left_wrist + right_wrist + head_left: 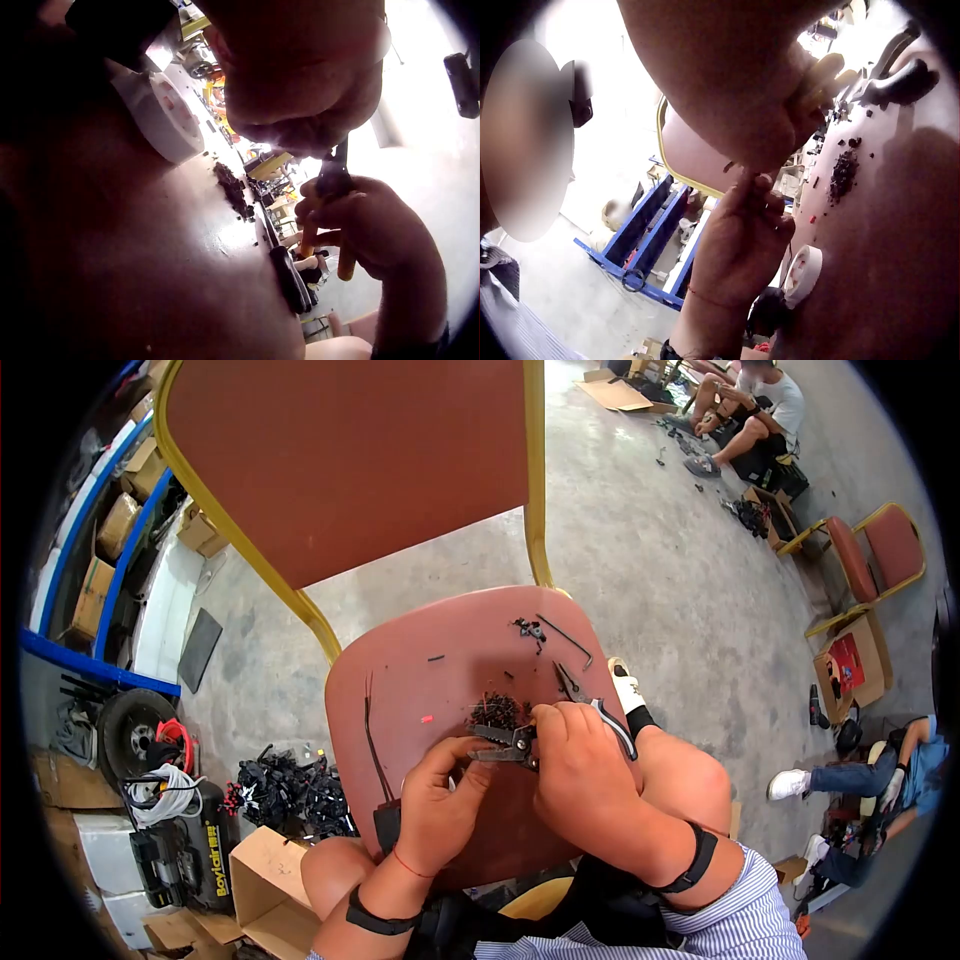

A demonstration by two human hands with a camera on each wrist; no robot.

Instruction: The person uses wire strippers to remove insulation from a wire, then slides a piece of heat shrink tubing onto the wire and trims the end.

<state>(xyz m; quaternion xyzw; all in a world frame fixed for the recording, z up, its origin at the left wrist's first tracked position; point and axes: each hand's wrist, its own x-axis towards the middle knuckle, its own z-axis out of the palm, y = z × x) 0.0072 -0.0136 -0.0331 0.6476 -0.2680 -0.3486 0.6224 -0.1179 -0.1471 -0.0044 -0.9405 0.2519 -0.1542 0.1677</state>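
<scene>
Sitting behind a red chair seat [420,670], a person works on it like on a small bench. The right hand [580,760] is closed around the handles of a cutting tool [505,740]. This tool has a dark, flat metal head, which comes out of the fist toward the left hand [440,805]. In the left wrist view its handles look orange-yellow. The tool is held just above the front part of the seat, between both hands. The left hand has its fingertips [751,182] bunched together right at the head of the tool, but I cannot tell if they pinch something.

Just behind the tool lies a little heap of black bits [497,710]. A thin black cable [372,730] lies at the seat's left side, and a white tape roll [802,274] is also on the seat.

On the floor to the left stands a black machine [215,850] with yellow writing, something like "Boyidir"; the smaller signs I cannot read.
</scene>
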